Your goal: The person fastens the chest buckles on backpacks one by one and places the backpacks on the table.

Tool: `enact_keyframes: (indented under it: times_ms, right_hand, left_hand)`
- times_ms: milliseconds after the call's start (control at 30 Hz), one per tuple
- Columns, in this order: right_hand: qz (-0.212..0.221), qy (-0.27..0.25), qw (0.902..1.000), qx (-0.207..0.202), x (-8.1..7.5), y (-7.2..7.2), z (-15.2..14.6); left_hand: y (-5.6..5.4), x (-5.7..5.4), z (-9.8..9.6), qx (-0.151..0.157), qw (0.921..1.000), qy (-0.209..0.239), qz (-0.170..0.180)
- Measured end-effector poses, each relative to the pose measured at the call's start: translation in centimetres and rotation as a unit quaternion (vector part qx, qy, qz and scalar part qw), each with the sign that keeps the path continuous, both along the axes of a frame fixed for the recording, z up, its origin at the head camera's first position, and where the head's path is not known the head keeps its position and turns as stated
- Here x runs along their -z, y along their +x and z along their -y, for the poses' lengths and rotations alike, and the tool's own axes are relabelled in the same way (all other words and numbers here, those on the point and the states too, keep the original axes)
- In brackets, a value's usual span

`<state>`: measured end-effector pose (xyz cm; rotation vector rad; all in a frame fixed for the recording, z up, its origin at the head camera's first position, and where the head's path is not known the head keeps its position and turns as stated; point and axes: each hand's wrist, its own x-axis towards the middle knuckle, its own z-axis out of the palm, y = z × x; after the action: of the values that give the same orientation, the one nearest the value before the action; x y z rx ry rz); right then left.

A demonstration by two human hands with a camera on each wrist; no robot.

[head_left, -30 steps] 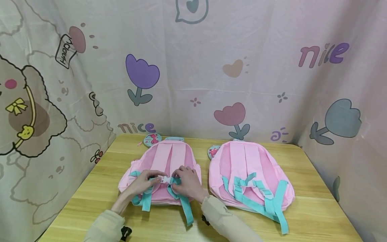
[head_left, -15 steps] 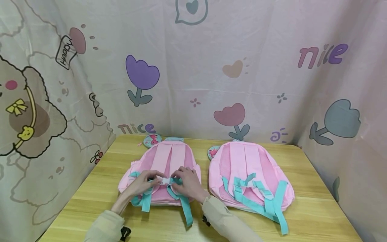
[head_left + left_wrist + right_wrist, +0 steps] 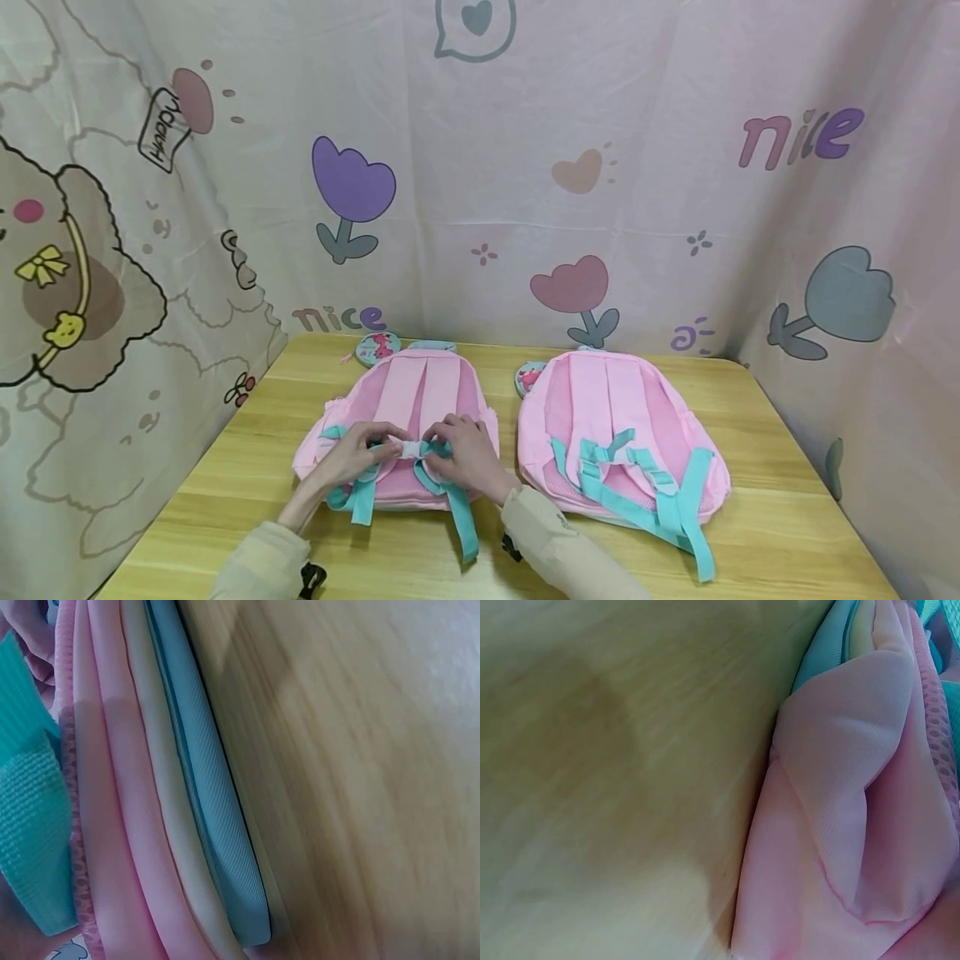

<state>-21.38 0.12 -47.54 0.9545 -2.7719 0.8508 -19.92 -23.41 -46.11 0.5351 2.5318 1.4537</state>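
In the head view a pink backpack [image 3: 401, 392] lies back side up on the left of the table. Over its lower middle, a small white plastic buckle [image 3: 411, 450] sits between both hands. My left hand [image 3: 351, 460] pinches the buckle's left end with thumb and fingers. From the other side my right hand [image 3: 471, 454] pinches the right end, where a teal strap [image 3: 437, 450] joins it. Fingers partly cover the buckle. Loose teal webbing [image 3: 462, 523] hangs past the bag's bottom edge. The left wrist view shows the bag's layered edge [image 3: 142, 787]; its side pocket [image 3: 840, 750] fills the right wrist view.
A second pink backpack [image 3: 630, 383] lies to the right, its teal straps [image 3: 663, 517] crossed over the lower part. Round patterned pouches [image 3: 377, 347] sit at the bags' top left corners. The wooden table [image 3: 225, 475] meets a printed curtain [image 3: 480, 167] behind.
The white buckle has dipped and turned very slightly between the fingers. Both hands keep nearly the same place and grip; the bags have not moved.
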Motion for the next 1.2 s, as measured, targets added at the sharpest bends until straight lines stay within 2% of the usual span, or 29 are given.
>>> enact_keyframes:
  times_ms: [400, 733, 1067, 1200]
  right_hand:
    - [0.019, 0.006, 0.9997, 0.011, 0.1, -0.2, -0.2]
    - [0.025, 0.003, 0.9996, 0.007, 0.0, -0.3, -0.4]
    - [0.027, -0.005, 0.9996, -0.009, -0.3, -0.2, -1.1]
    - [0.006, -0.015, 0.9995, -0.028, -0.9, 0.3, -2.2]
  left_hand:
    - [-0.1, -0.3, -0.1, 0.008, 0.9999, 0.006, 0.011]
    - [-0.3, 0.1, -0.1, 0.009, 0.9998, -0.014, 0.008]
    - [-0.3, -0.4, -0.1, 0.016, 0.9995, -0.026, 0.006]
    - [0.0, -0.8, 0.2, 0.032, 0.9991, -0.025, -0.014]
